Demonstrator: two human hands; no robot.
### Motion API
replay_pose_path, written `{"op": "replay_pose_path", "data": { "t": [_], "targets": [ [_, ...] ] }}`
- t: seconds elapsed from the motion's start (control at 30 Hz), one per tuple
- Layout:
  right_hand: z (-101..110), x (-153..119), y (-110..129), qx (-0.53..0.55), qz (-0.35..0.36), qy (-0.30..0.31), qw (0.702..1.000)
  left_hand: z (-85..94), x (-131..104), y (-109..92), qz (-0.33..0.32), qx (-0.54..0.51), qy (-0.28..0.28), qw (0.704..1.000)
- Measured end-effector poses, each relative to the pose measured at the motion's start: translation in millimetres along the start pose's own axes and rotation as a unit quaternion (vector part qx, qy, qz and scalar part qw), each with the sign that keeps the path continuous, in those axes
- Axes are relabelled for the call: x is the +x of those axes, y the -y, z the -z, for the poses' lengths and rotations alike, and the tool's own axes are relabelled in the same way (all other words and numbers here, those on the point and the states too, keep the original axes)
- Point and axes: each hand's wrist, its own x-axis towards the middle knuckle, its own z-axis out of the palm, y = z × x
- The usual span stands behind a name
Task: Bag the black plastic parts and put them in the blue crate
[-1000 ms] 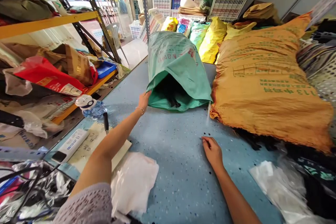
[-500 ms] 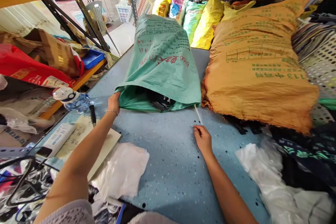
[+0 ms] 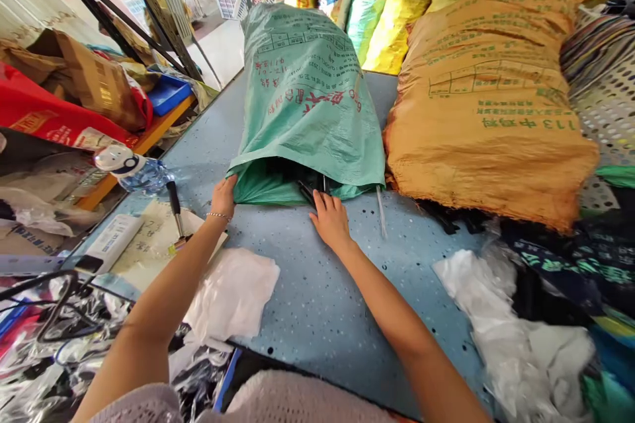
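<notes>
A green woven sack point(image 3: 312, 112) with red and dark print lies on the blue speckled table, its mouth facing me and gaping. My left hand point(image 3: 223, 198) is closed on the left corner of the sack's mouth. At the middle of the opening, my right hand point(image 3: 331, 219) reaches in with fingers stretched out, touching black contents point(image 3: 306, 192) at the lower lip. What those dark things are is hidden in shadow. From the sack's right corner hangs a whitish strip point(image 3: 381, 211), apart from both hands.
A full orange sack point(image 3: 496, 112) stands to the right, beside dark clothing and crumpled clear plastic point(image 3: 481, 304). On the left are a bottle with a white character cap point(image 3: 133, 168), a black-handled tool point(image 3: 174, 201), a white box point(image 3: 114, 241) and a pale plastic sheet point(image 3: 238, 291).
My right hand has moved left and forward from the whitish strip to the sack's mouth. The strip now hangs free. My left hand keeps its hold on the left corner.
</notes>
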Motion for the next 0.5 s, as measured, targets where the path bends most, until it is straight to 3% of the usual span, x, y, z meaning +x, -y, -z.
{"op": "replay_pose_path", "data": {
  "t": [0.1, 0.17, 0.23, 0.3, 0.37, 0.43, 0.5],
  "targets": [
    [-2.6, -3.5, -5.1, 0.041, -0.047, 0.004, 0.998, 8.8, -23.6, -6.0, -0.020, 0.085, -0.018, 0.996],
    [2.3, -16.4, 1.4, 0.105, -0.083, -0.017, 0.991, 6.5, -63.1, -10.2, -0.093, 0.160, -0.019, 0.982],
    [10.9, -37.1, 22.4, 0.169, -0.093, -0.037, 0.981, -3.3, -114.9, -12.4, -0.153, 0.189, 0.028, 0.970],
    [22.6, -62.9, 53.5, 0.229, -0.066, -0.042, 0.970, -17.2, -165.9, -12.8, -0.092, 0.091, 0.125, 0.984],
    [37.2, -87.8, 82.9, 0.293, -0.021, -0.010, 0.956, -28.9, -205.4, -13.8, 0.015, -0.022, 0.168, 0.985],
    [52.5, -105.5, 99.3, 0.333, 0.000, 0.015, 0.943, -33.0, -231.0, -17.3, 0.109, -0.104, 0.195, 0.969],
    [64.3, -112.7, 99.5, 0.294, -0.006, -0.004, 0.956, -29.6, -247.5, -23.6, 0.168, -0.151, 0.251, 0.941]
  ]
}}
